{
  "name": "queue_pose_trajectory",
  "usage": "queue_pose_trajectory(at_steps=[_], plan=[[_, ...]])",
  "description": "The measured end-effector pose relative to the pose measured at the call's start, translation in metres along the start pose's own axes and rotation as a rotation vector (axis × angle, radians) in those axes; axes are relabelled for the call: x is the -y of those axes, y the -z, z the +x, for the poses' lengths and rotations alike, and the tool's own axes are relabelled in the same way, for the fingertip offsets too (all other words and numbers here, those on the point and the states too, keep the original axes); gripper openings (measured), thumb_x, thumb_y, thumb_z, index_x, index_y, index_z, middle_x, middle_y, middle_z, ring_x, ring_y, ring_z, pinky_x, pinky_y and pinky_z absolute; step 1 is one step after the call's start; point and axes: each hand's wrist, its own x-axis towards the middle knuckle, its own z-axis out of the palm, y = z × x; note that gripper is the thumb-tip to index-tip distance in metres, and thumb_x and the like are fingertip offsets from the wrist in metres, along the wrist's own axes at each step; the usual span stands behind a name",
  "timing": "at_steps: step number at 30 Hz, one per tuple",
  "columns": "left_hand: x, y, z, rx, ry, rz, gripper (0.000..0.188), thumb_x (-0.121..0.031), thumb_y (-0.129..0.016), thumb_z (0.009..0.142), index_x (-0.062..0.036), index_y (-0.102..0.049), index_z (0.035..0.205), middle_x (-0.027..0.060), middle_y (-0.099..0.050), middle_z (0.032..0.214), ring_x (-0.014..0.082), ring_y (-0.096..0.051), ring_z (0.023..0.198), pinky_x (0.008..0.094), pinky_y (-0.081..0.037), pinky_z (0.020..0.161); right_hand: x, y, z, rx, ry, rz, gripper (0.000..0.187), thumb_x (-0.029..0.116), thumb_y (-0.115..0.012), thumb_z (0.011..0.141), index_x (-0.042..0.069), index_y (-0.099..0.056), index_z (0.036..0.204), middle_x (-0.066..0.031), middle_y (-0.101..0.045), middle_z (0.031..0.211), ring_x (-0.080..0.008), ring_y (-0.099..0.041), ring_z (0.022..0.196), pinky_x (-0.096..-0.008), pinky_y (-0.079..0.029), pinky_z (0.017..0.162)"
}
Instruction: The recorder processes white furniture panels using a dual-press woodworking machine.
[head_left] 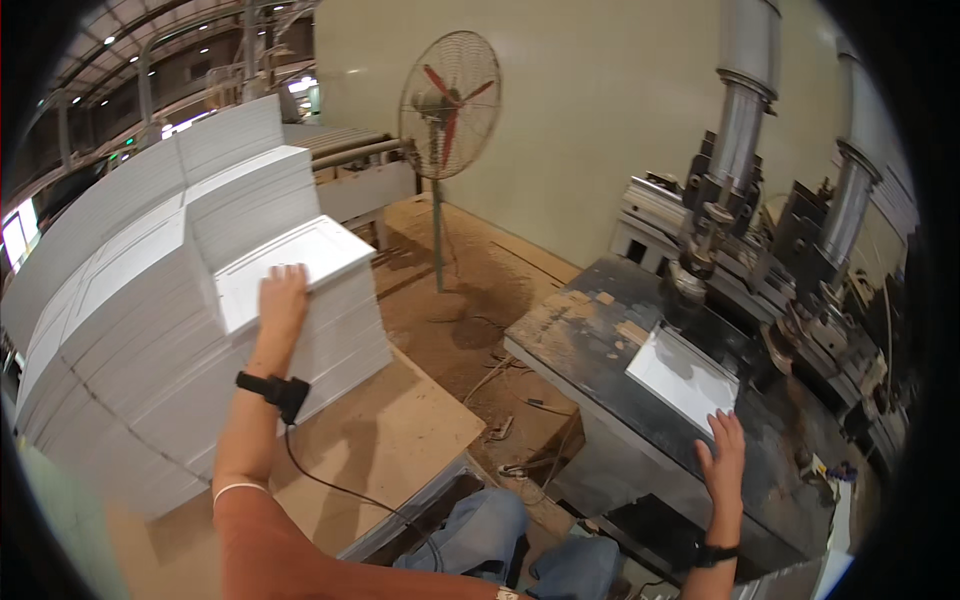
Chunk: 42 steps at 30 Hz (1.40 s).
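My left hand [284,296] rests on the top white panel [290,258] of the nearest stack, by its front edge. Its fingers lie stretched over the surface; the thumb is hidden. The panel has a raised or grooved border. At the right, a similar white panel [685,375] lies on the dark machine table [575,335], its far end below a drill-like machine head [688,285]. My right hand [724,455] is at the near corner of that panel, thumb and fingers apart, fingertips touching or just beside its edge.
Taller stacks of white panels [120,330] fill the left side, on a brown board [400,420]. A standing fan [450,105] with red blades is by the wall, near a roller conveyor [350,150]. Wood dust and loose cables lie on the floor [470,300]. Another machine column [850,200] stands farther right.
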Motion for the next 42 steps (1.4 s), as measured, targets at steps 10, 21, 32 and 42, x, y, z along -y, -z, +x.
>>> queue_pose_trajectory(at_steps=[10,21,32,42], plan=[[-0.083,0.038,-0.008,-0.336,-0.133,-0.358,0.053,-0.034,-0.072,0.076,-0.0057,-0.058,0.119,0.0151,-0.057,0.119,0.0340,-0.052,0.111,0.0467,-0.041,0.093,0.059,0.304,-0.263,-0.227,-0.756,-1.380,0.054,0.015,-0.061,0.086,0.001,-0.044,0.136,-0.0165,-0.044,0.141,-0.0364,-0.038,0.131,-0.0443,-0.031,0.107],[-0.520,0.184,-0.066,0.053,-1.082,-1.249,0.054,-0.048,-0.062,0.082,-0.0070,-0.060,0.117,0.0129,-0.056,0.119,0.0326,-0.044,0.121,0.0549,-0.029,0.105,0.118,0.248,-0.260,-0.083,-0.720,-0.961,0.052,-0.010,-0.063,0.062,-0.002,-0.057,0.113,-0.0187,-0.060,0.117,-0.0369,-0.056,0.108,-0.0411,-0.044,0.095],[-0.533,0.138,-0.113,-0.077,-0.985,-1.332,0.057,-0.045,-0.065,0.077,-0.0048,-0.059,0.116,0.0161,-0.053,0.109,0.0342,-0.046,0.112,0.0532,-0.032,0.102,0.021,0.155,-0.105,-0.196,-0.152,-0.454,0.033,-0.005,-0.055,0.071,0.010,-0.064,0.099,-0.0090,-0.068,0.096,-0.0277,-0.065,0.093,-0.0416,-0.050,0.084],[-0.311,0.141,-0.160,-0.153,-1.007,-0.971,0.045,-0.011,-0.059,0.069,-0.0168,-0.065,0.114,0.0010,-0.054,0.087,0.0194,-0.055,0.084,0.0306,-0.047,0.073,-0.078,-0.043,-0.019,0.142,-0.140,-0.372,0.039,0.026,-0.057,0.087,0.011,-0.053,0.123,-0.0060,-0.051,0.133,-0.0300,-0.044,0.126,-0.0671,-0.033,0.096]])
